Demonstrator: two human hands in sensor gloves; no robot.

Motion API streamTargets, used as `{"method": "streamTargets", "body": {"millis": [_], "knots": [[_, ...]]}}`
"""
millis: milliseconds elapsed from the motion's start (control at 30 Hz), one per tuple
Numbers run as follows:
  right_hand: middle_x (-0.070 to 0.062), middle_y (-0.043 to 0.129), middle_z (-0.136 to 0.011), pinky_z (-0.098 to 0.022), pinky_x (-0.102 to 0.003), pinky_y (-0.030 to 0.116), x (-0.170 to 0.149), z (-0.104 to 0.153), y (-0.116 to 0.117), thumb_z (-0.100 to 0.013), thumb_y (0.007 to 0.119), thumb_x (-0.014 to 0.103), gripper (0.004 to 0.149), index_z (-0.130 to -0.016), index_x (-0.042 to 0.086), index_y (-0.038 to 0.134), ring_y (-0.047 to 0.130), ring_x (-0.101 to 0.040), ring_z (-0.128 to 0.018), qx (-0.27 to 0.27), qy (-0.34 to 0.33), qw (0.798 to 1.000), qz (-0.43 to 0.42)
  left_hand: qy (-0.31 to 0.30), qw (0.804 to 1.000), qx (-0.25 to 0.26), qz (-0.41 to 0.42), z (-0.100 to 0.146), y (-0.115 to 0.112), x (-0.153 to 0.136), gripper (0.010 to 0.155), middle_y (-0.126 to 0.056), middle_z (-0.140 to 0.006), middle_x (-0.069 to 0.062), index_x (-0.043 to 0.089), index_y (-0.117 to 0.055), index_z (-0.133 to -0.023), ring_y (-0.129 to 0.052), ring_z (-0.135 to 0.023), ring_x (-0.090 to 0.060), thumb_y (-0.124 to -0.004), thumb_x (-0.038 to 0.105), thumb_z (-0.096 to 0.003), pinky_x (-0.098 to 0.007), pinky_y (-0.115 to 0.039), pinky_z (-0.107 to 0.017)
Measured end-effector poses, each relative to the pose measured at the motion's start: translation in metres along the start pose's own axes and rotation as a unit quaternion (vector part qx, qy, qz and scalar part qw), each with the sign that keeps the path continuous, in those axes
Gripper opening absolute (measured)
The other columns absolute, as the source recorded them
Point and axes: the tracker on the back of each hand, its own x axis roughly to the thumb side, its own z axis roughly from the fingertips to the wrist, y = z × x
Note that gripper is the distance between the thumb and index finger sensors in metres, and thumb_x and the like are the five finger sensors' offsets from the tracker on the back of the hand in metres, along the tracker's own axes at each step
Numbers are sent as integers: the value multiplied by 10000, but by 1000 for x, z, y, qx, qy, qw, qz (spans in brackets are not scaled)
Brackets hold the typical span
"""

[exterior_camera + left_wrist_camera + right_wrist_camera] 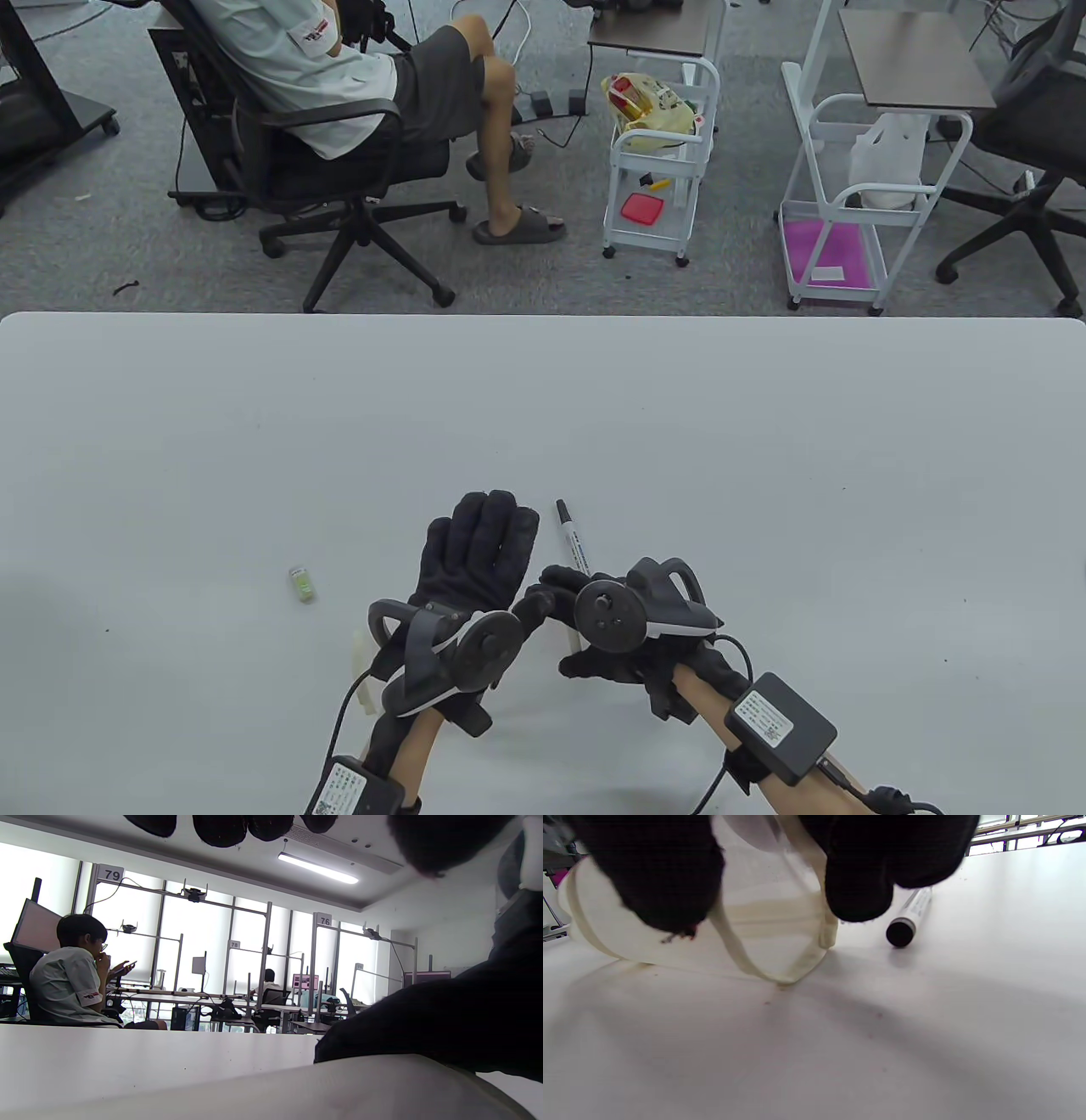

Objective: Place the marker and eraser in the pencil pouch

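The translucent cream pencil pouch lies on the white table, mostly hidden under both hands in the table view; a corner shows by the left wrist. My left hand lies flat on it with fingers stretched out. My right hand grips the pouch's open rim; its fingers hold the mouth up. The black-and-white marker lies on the table just beyond the right hand, beside the pouch mouth, its black end facing the wrist camera. The small green-white eraser lies to the left of my left hand.
The white table stretches wide around the hands. Beyond its far edge are a seated person in an office chair and two white carts.
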Motion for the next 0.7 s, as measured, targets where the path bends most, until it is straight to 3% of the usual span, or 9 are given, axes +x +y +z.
{"method": "streamTargets", "body": {"millis": [167,433,700], "knots": [[-114,632,-1080,-520,-490,790,4,11,-7,-361,911,467,769,-1038,283,598,954,-283,-740,-59,-19,998,10,6,1000,3,-3,0,1,-2,860,-373,-1247,-87,286,-327,-1132,-467,-1156,-381,-642,618,-405,-626,-483,-797],[-114,653,-1067,-567,-502,777,2,56,-43,-362,919,444,726,-1013,299,632,942,-300,-784,-172,18,982,71,27,999,34,-8,3,10,-1,874,-363,-1248,-92,281,-268,-1134,-473,-1154,-382,-619,623,-411,-622,-493,-796],[-120,653,-1070,-567,-510,776,-36,101,-68,-366,922,431,715,-1010,302,640,939,-314,-795,-254,90,963,15,65,995,55,53,3,13,-14,891,-375,-1243,-106,271,-258,-1137,-503,-1140,-393,-605,649,-409,-618,-525,-782]]}}
